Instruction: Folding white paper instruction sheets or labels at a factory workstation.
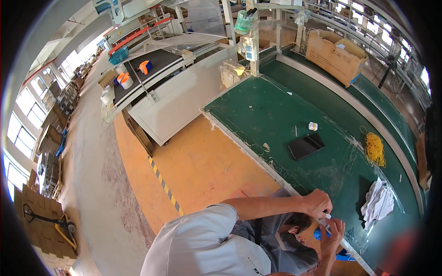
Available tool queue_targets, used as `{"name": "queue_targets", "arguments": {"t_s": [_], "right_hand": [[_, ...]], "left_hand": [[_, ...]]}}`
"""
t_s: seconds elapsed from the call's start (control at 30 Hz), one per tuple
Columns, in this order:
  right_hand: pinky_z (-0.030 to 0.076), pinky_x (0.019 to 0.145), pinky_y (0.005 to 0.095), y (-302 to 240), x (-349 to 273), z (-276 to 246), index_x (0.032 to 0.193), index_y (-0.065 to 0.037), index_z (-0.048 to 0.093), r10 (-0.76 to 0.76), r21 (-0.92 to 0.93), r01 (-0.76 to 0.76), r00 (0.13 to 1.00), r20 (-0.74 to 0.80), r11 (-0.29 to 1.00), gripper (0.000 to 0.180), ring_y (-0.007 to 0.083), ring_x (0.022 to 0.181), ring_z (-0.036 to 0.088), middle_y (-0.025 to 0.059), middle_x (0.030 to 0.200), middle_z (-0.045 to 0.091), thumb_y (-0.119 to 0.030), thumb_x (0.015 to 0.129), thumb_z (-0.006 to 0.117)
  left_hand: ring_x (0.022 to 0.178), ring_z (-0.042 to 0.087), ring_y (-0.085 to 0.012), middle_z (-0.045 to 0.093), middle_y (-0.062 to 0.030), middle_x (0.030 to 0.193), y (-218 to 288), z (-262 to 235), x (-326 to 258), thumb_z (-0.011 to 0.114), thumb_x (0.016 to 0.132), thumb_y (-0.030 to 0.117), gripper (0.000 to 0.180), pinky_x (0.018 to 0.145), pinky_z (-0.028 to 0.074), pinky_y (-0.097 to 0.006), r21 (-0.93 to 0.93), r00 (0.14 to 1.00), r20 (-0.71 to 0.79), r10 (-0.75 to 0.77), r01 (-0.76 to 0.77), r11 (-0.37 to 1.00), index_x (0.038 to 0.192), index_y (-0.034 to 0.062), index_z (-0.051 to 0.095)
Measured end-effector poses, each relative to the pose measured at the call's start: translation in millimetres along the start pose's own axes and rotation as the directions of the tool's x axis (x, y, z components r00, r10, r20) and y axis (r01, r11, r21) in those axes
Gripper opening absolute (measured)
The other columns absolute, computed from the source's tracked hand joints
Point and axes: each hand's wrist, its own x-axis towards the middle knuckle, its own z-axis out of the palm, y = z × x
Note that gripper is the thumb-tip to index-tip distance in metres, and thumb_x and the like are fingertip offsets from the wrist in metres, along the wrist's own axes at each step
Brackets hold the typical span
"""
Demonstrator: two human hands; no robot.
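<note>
At the near edge of the green-topped table (271,115), both of my hands are close together. My left hand (316,204) is closed, its fingertips pinching a small whitish piece (328,216). Just below it, my right hand (332,231) is curled around a small item with a blue rounded part (317,233). The fingers hide most of that item, so its kind cannot be made out. On the tabletop beyond my hands lies a black flat device (306,146) with a glossy screen. A small white container (313,125) sits just behind it.
To the right are a tangle of yellow bands (375,149) and crumpled white cloth or paper (378,202). An open cardboard box (334,55) stands across the green belt. At the far left, a machine with a black belt (154,71) carries orange-and-white rolls (124,80).
</note>
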Motion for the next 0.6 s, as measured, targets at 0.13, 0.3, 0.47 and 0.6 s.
{"name": "queue_targets", "arguments": {"t_s": [0.13,0.3,0.47,0.6], "right_hand": [[0.047,0.085,0.0478,9,-8,-6,0.097,-0.001,0.070,-0.091,0.007,0.091,0.996,0.017,0.996,0.023,0.0380,0.093,0.059,0.0144,0.098,0.065,0.000,0.075,0.076],[0.048,0.081,0.0469,13,-9,-8,0.095,-0.001,0.071,-0.160,0.089,0.157,0.987,0.025,0.984,0.015,0.0363,0.091,0.061,0.0152,0.098,0.066,0.002,0.079,0.071],[0.050,0.073,0.0420,14,-10,-13,0.086,-0.002,0.067,-0.115,0.171,0.118,0.993,-0.031,0.978,0.008,0.0324,0.082,0.062,0.0131,0.088,0.065,0.003,0.081,0.068],[0.054,0.071,0.0357,24,16,-8,0.089,0.000,0.072,0.053,0.266,-0.077,0.994,0.096,0.961,0.005,0.0269,0.078,0.067,0.0138,0.090,0.065,-0.003,0.086,0.073]], "left_hand": [[0.082,0.072,-0.0347,0.074,-0.0097,0.082,3,16,-2,0.074,0.073,0.020,0.010,0.071,0.055,-0.049,-0.032,0.999,-0.021,-0.041,0.040,0.999,0.080,0.0134,0.078],[0.077,0.072,-0.0347,0.074,-0.0105,0.077,4,24,-5,0.074,0.067,0.019,0.008,0.068,0.055,-0.049,-0.064,0.995,-0.095,-0.039,0.033,0.997,0.073,0.0142,0.077],[0.081,0.071,-0.0372,0.073,-0.0124,0.080,13,28,-4,0.073,0.072,0.022,0.012,0.069,0.055,-0.052,-0.028,0.999,-0.054,-0.007,0.006,1.000,0.081,0.0129,0.074],[0.082,0.071,-0.0392,0.073,-0.0154,0.085,-13,24,-3,0.072,0.071,0.029,0.019,0.073,0.056,-0.051,-0.009,0.993,-0.101,-0.058,0.057,0.998,0.082,0.0139,0.075]]}}
